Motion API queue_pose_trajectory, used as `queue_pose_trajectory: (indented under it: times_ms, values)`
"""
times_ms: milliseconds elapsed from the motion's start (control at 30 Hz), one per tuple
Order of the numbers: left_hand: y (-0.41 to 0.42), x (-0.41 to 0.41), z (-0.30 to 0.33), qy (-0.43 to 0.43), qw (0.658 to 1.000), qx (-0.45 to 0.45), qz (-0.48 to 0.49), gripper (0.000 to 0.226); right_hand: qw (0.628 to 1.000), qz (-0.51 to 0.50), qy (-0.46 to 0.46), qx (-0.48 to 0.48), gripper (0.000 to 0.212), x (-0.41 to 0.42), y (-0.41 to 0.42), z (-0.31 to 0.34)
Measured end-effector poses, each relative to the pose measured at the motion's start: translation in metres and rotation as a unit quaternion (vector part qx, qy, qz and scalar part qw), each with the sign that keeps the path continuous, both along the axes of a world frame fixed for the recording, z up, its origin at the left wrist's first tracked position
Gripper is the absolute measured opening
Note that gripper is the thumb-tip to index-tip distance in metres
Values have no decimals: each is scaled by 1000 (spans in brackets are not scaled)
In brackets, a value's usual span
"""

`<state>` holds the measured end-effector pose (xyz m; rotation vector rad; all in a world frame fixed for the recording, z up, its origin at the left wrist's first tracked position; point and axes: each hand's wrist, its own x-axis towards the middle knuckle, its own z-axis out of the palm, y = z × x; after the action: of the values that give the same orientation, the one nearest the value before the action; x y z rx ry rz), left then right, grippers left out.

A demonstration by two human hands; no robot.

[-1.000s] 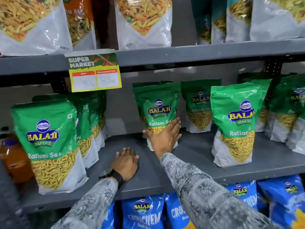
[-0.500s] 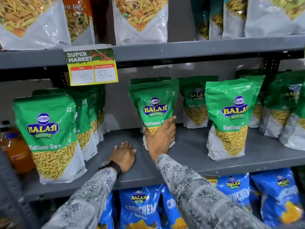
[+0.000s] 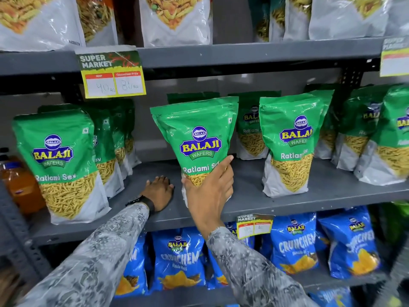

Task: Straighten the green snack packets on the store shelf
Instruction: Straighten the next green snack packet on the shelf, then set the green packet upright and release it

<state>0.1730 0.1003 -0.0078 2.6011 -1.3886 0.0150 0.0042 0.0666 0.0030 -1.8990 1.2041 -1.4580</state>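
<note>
Change since a second ago: held packet (image 3: 197, 138) now nearer the front edge of the middle shelf (image 3: 250, 202) and looming larger; tilt more marked than before.
Packet heading: printed face toward the camera, long axis near vertical, top leaning slightly left, sealed edge uppermost.
Packet place: middle shelf, between the left front packet (image 3: 57, 160) and the right front packet (image 3: 292, 142); more green packets standing behind.
Right hand (image 3: 210, 193): wrapped around the packet's lower right part, thumb on the front at the left, fingers (image 3: 225, 165) curled round the right edge and pinching the bag.
Left hand (image 3: 158, 191): palm down on the shelf just left of the packet, fingers slightly spread, holding nothing.
Base contact: hidden by the right hand, cannot tell whether resting or lifted.
Price tag (image 3: 111, 74): hanging from the upper shelf edge, above left of the packet.
</note>
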Motion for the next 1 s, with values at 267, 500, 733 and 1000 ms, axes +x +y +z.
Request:
queue_pose_trajectory:
  times_ms: [267, 500, 733, 1000]
  values:
    - [1, -1, 1, 4, 1000, 4, 0, 50, 1000, 5, -9, -8, 138, -21, 24, -3]
    - [1, -2, 2, -9, 1000, 19, -5, 52, 999, 41, -7, -5, 145, -36, 24, 0]
    - [0, -1, 1, -13, 1000, 7, -1, 51, 991, 119, -67, 6, 134, -87, 6, -19]
    - [-1, 3, -1, -17, 1000, 20, 2, 50, 985, 155, -72, -5, 135, -73, 14, -19]
